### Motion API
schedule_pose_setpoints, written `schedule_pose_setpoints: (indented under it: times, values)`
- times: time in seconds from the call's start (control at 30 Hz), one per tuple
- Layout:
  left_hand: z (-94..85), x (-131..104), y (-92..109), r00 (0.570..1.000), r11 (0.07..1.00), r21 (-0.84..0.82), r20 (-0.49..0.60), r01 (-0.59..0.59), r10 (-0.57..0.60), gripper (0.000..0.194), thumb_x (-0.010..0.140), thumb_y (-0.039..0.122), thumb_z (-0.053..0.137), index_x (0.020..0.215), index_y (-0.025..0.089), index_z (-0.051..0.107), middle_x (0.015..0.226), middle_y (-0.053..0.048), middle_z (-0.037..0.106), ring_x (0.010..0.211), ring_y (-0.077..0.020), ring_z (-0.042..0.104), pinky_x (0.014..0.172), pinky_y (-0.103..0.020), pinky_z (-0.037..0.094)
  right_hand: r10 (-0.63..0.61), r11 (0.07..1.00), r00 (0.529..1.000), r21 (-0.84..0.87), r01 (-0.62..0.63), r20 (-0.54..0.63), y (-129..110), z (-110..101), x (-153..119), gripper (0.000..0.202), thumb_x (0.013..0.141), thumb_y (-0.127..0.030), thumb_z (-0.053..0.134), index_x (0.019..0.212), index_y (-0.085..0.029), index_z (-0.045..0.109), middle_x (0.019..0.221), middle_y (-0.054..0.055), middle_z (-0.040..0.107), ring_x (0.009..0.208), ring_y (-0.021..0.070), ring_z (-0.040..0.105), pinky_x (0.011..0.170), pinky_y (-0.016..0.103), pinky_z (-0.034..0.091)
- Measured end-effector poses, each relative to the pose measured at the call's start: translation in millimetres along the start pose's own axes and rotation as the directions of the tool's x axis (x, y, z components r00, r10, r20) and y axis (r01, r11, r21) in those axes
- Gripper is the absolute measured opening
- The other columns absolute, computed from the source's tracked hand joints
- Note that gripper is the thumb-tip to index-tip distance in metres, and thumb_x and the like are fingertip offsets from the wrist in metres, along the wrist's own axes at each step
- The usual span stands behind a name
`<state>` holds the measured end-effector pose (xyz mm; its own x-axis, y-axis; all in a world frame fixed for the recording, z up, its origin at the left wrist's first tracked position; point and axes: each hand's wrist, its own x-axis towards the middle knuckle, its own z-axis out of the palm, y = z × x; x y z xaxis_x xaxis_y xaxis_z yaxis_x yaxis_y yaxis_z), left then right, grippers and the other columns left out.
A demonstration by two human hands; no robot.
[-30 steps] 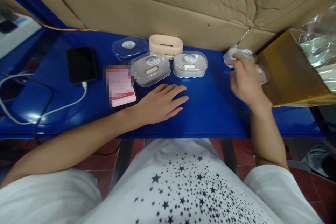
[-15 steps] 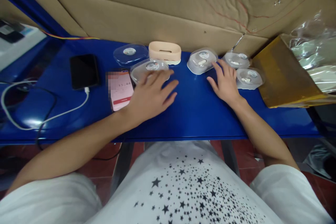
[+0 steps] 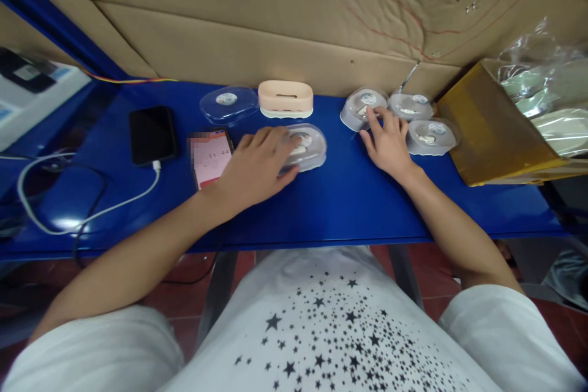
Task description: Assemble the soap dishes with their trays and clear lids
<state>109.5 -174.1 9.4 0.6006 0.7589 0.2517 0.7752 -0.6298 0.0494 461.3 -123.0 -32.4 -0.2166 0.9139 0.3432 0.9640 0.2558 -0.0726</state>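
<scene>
My left hand (image 3: pixel 260 165) is wrapped over the left end of a clear-lidded oval plastic box (image 3: pixel 315 146), fingers on top and thumb at its front side. A small pale piece shows inside, under a round sticker. My right hand (image 3: pixel 388 141) has its fingers apart, the fingertips touching the right side of another such box (image 3: pixel 356 116) near the cardboard. Right beside this hand stand two more similar boxes, one at the back (image 3: pixel 411 107) and one in front (image 3: pixel 432 138).
A peach oval holder (image 3: pixel 285 93) and a clear lid (image 3: pixel 228 105) lie at the back. Left are a lit phone (image 3: pixel 214 162) and a black phone (image 3: pixel 152 135) on a white cable (image 3: pixel 114 199). A carton (image 3: pixel 478 135) with plastic-wrapped items stands right, cardboard (image 3: pixel 206 43) behind.
The box under my left hand has slid right and toward me, away from the clear lid. The box by my right fingers has shifted slightly right, closer to the other two.
</scene>
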Motion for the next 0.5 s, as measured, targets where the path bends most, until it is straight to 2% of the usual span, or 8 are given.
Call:
schedule_pose_setpoints:
  times: [0.1, 0.17, 0.23, 0.27, 0.37, 0.43, 0.5]
  values:
    - [7.5, -4, 6, 0.973, 0.958, -0.175, -0.049, -0.229, 0.224, 0.058, 0.112, 0.036, 0.062, 0.166, 0.020, 0.050, 0.169, -0.022, 0.054, 0.153, -0.0441, 0.056, 0.124, -0.065, 0.052, 0.006, 0.995, 1.000, 0.101, -0.004, -0.016, -2, -7, 0, 0.068, 0.116, -0.047, 0.035, 0.175, -0.015, 0.038, 0.175, 0.027, 0.048, 0.160, 0.0443, 0.048, 0.124, 0.071, 0.040]
    - [12.5, -8, 12, 0.946, 0.907, -0.269, -0.081, -0.325, 0.315, 0.060, 0.114, 0.036, 0.061, 0.168, 0.019, 0.045, 0.175, -0.023, 0.047, 0.160, -0.0409, 0.050, 0.129, -0.061, 0.050, -0.009, 0.979, 0.995, 0.202, 0.029, -0.098, -9, -21, -5, 0.064, 0.118, -0.047, 0.031, 0.173, -0.017, 0.043, 0.173, 0.023, 0.053, 0.161, 0.0396, 0.049, 0.126, 0.066, 0.042]
    - [16.6, -10, 16, 0.924, 0.875, -0.297, -0.110, -0.382, 0.366, 0.057, 0.116, 0.034, 0.058, 0.169, 0.019, 0.043, 0.180, -0.024, 0.039, 0.165, -0.0390, 0.045, 0.131, -0.059, 0.050, -0.109, 0.940, 0.976, 0.300, 0.163, -0.187, -21, -40, -15, 0.059, 0.119, -0.050, 0.033, 0.166, -0.020, 0.054, 0.167, 0.019, 0.061, 0.157, 0.0352, 0.055, 0.126, 0.059, 0.043]
    - [18.0, -10, 17, 0.916, 0.868, -0.292, -0.124, -0.402, 0.382, 0.056, 0.117, 0.033, 0.056, 0.169, 0.018, 0.043, 0.181, -0.025, 0.036, 0.166, -0.0386, 0.043, 0.131, -0.059, 0.050, -0.205, 0.904, 0.958, 0.336, 0.264, -0.200, -29, -48, -20, 0.057, 0.119, -0.053, 0.037, 0.163, -0.022, 0.058, 0.164, 0.017, 0.065, 0.154, 0.0338, 0.059, 0.126, 0.056, 0.043]
    - [18.4, -7, 13, 0.916, 0.878, -0.263, -0.147, -0.399, 0.372, 0.057, 0.118, 0.032, 0.054, 0.172, 0.020, 0.041, 0.180, -0.024, 0.038, 0.165, -0.0381, 0.045, 0.130, -0.059, 0.050, -0.497, 0.781, 0.859, 0.370, 0.504, -0.122, -49, -63, -35, 0.055, 0.114, -0.061, 0.055, 0.156, -0.027, 0.065, 0.154, 0.012, 0.074, 0.145, 0.0329, 0.067, 0.126, 0.055, 0.041]
    - [14.4, -3, 4, 0.943, 0.912, -0.246, -0.135, -0.329, 0.304, 0.057, 0.117, 0.035, 0.054, 0.172, 0.022, 0.043, 0.178, -0.021, 0.043, 0.162, -0.0377, 0.050, 0.129, -0.059, 0.051, -0.572, 0.753, 0.818, 0.357, 0.553, -0.061, -55, -66, -39, 0.048, 0.113, -0.058, 0.061, 0.148, -0.027, 0.070, 0.148, 0.010, 0.077, 0.140, 0.0326, 0.070, 0.124, 0.055, 0.040]
    - [7.8, 2, -9, 0.974, 0.954, -0.207, -0.117, -0.216, 0.195, 0.055, 0.117, 0.035, 0.051, 0.170, 0.022, 0.047, 0.176, -0.019, 0.047, 0.160, -0.0379, 0.052, 0.128, -0.060, 0.050, -0.566, 0.768, 0.824, 0.353, 0.534, -0.014, -53, -67, -38, 0.040, 0.114, -0.052, 0.062, 0.142, -0.025, 0.073, 0.144, 0.010, 0.079, 0.136, 0.0324, 0.071, 0.119, 0.052, 0.044]
